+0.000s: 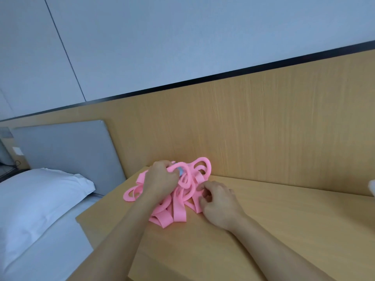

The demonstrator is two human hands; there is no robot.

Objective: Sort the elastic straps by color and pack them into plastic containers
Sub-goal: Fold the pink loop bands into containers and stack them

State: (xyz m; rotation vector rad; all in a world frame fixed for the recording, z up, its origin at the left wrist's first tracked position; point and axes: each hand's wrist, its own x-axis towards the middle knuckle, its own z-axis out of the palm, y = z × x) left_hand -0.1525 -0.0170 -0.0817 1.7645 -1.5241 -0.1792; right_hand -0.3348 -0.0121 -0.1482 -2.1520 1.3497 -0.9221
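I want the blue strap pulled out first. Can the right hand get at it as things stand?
Probably not directly. The blue strap shows only as a sliver, tucked under pink straps and against the left hand. The right hand is near, though.

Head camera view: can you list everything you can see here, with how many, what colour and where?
pink straps: a tangled pile, too many to count, pink, on the table's far left part
blue piece: one, light blue, peeking from the pile by the left hand's fingers; too hidden to identify
table: one, light wood, front right
wall panel: one, light wood, behind the table
headboard: one, grey, left
pillow: one, white, on the bed, lower left
white object: one, cut off at right edge; unidentifiable
left hand: one, gripping pink straps
right hand: one, pinching pink straps at the pile's right side
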